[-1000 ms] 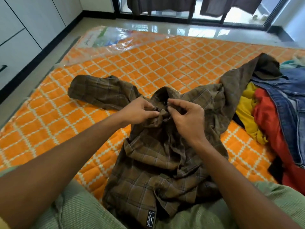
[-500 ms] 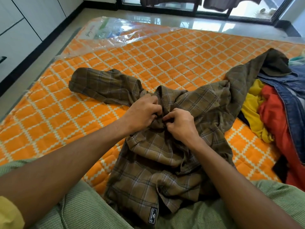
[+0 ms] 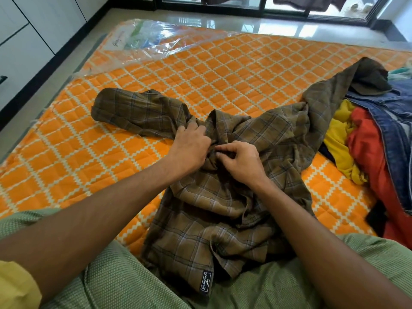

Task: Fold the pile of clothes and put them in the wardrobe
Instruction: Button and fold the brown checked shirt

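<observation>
The shirt point(image 3: 200, 219) is spread on the mattress point(image 3: 89, 170), collar away, hem toward the person. Fabric at the collar is pinched by the left hand point(image 3: 189, 150) and right hand point(image 3: 240, 163), equally near.

Bright daylight comes in from the glass doors point(image 3: 289, 8) up top, glare on the shiny floor point(image 3: 256, 26) and plastic wrap point(image 3: 153, 40), wide-angle bending at edges, soft shadows.
</observation>
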